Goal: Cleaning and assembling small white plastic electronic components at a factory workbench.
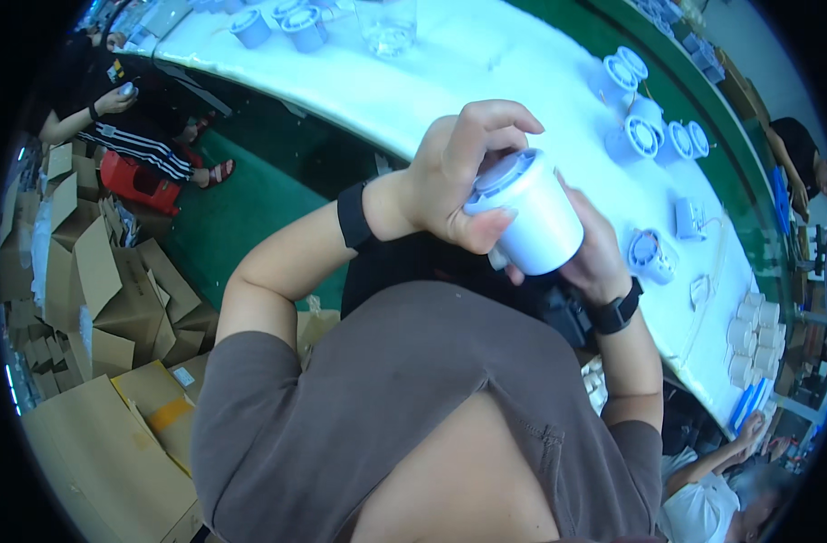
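Between my two hands, in front of my chest, is a white cylindrical housing [542, 226] with a pale, slotted ring-like part at one end, tilted toward my left. My left hand [442, 172] grips that end, its thumb against the side and its fingers curled over the ring. My right hand [598, 240] supports the housing from the right side, with most of its fingers hidden behind it. On the white table beyond lie similar white round units, such as one with an open slotted end [649, 253] and a group farther back [632, 138].
The white-covered table [486, 86] curves around my front. A clear container [386, 27] stands at its far side, and stacked white cylinders [755, 335] stand at the right. Cardboard boxes [114, 443] pile up at my left. A person sits on a red stool [137, 181]; others work at the right.
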`<state>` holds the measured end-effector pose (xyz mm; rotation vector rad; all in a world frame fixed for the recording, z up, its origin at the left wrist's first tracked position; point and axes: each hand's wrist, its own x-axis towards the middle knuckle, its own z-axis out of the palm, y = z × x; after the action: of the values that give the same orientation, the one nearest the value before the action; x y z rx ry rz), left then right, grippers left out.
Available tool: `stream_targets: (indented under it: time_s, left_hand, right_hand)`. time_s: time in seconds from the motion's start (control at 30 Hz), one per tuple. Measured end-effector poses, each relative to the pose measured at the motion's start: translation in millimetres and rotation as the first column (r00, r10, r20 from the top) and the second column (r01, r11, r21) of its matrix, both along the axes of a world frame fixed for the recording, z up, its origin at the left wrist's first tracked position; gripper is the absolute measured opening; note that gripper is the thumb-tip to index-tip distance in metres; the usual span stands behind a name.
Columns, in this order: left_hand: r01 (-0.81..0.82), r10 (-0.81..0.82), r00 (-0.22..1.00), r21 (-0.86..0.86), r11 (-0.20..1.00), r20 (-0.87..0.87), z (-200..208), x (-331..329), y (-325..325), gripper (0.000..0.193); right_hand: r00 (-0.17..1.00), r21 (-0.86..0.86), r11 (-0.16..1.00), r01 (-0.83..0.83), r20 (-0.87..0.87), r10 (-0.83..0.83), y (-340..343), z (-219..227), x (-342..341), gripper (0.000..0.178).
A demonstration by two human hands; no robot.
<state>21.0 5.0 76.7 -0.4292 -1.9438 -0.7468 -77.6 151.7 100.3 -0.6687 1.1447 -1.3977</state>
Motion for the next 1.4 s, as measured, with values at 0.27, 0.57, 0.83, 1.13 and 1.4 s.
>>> stream_targets:
  time_s: [0.27, 0.57, 0.83, 1.13, 1.4]
  left_hand:
    - [-0.440, 0.309, 0.868, 0.315, 0.841, 0.389, 15.3, -45.1, -60.1, 0.041]
    - [-0.581, 0.863, 0.327, -0.638, 0.505, 0.385, -0.4, -133.4, -133.0, 0.046]
    - [-0.603, 0.804, 0.584, -0.605, 0.519, 0.108, -3.1, -171.9, -108.2, 0.054]
    - [-0.213, 0.428, 0.497, -0.372, 0.903, 0.755, 8.7, -251.1, -26.9, 0.068]
    - [-0.296, 0.409, 0.766, -0.293, 0.909, 0.497, 48.0, -151.6, -28.2, 0.063]
  right_hand:
    - [0.909, -0.356, 0.930, 0.091, 0.411, 0.068, 5.3, -28.2, -33.2, 0.037]
    - [0.924, -0.103, 0.925, 0.367, 0.156, -0.349, 1.9, -56.5, -36.0, 0.036]
    - [0.933, -0.149, 0.935, 0.322, 0.215, -0.287, 5.8, -54.4, -42.5, 0.038]
    - [0.906, -0.170, 0.909, 0.379, 0.269, -0.328, 10.3, -57.7, -50.3, 0.036]
    - [0.879, -0.160, 0.901, 0.402, 0.341, -0.332, 12.2, -64.2, -52.2, 0.033]
